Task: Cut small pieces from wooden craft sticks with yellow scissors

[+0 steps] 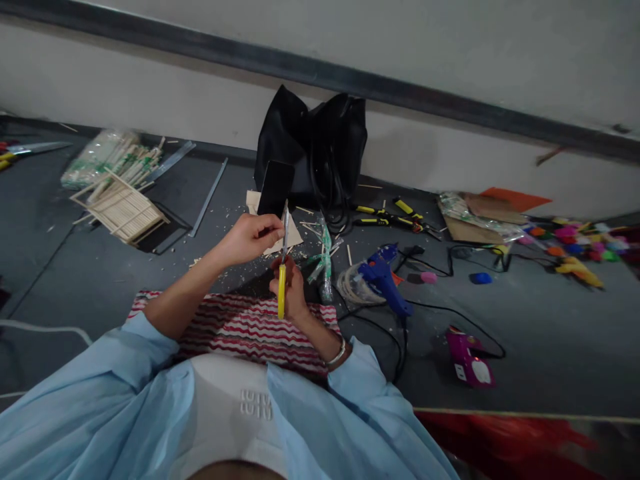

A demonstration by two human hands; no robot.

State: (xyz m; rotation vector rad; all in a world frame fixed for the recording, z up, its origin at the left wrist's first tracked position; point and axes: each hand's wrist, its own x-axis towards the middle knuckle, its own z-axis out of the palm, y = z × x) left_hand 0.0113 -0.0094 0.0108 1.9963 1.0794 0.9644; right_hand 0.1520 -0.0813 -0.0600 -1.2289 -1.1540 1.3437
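Black bag (320, 143), blue glue gun (384, 280), pliers (395, 219)

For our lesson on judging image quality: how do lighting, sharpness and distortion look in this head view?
Head view: dim, even light with soft shadows; wide-angle bending tilts the wall rail; the scissors in the right hand are fairly sharp; the colourful bits at far right are smeared.

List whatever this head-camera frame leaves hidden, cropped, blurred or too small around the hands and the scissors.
- Scissors: the blade tips overlap the black card; whether they bite it cannot be told.
- Right hand: its grip on the yellow handle is partly hidden by its own fingers.
- Left hand: fingertips hidden behind the card's lower edge.
- Glue gun: its cord runs out of sight under clutter.
- Coloured bits: blurred, too small to identify.
- Red object: cropped by the bottom edge.
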